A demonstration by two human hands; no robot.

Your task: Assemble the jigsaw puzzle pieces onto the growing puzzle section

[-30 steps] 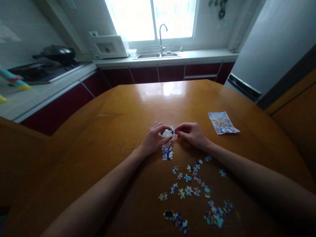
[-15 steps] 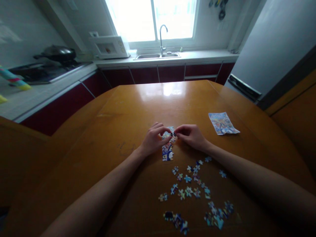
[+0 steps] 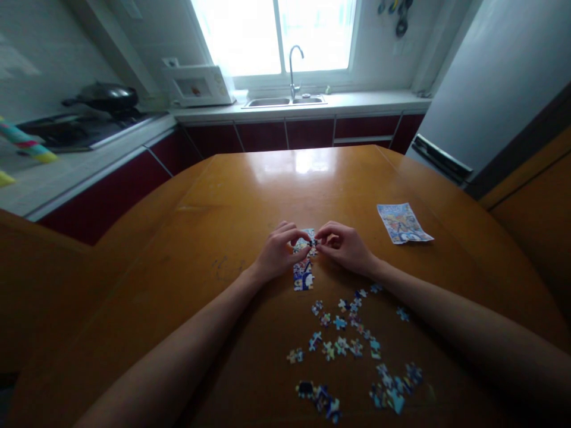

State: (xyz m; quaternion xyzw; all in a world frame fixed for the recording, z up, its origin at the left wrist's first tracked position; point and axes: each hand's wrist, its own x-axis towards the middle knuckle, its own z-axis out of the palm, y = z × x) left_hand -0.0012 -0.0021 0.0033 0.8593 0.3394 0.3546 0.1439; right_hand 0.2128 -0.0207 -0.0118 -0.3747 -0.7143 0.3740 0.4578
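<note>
A narrow strip of joined jigsaw pieces point(image 3: 303, 278) lies on the wooden table, its middle partly covered by my fingers. My left hand point(image 3: 281, 246) comes in from the left, thumb and index finger pinched at a small dark puzzle piece point(image 3: 313, 243) on the strip's right edge. From the right, my right hand point(image 3: 341, 245) pinches the same piece with thumb and forefinger. Whether the piece is fully seated in the strip cannot be made out. Loose puzzle pieces point(image 3: 341, 346) are scattered nearer to me, below both hands.
A creased picture sheet point(image 3: 404, 223) rests to the right of my right hand. More pieces point(image 3: 395, 392) cluster near the front of the table point(image 3: 178, 249). Beyond it stand a sink point(image 3: 285, 101), a microwave point(image 3: 198, 85) and a stove with a wok point(image 3: 107, 97).
The fingers of my right hand have shifted slightly at the dark piece, the thumb a little lower. My left hand stays in place.
</note>
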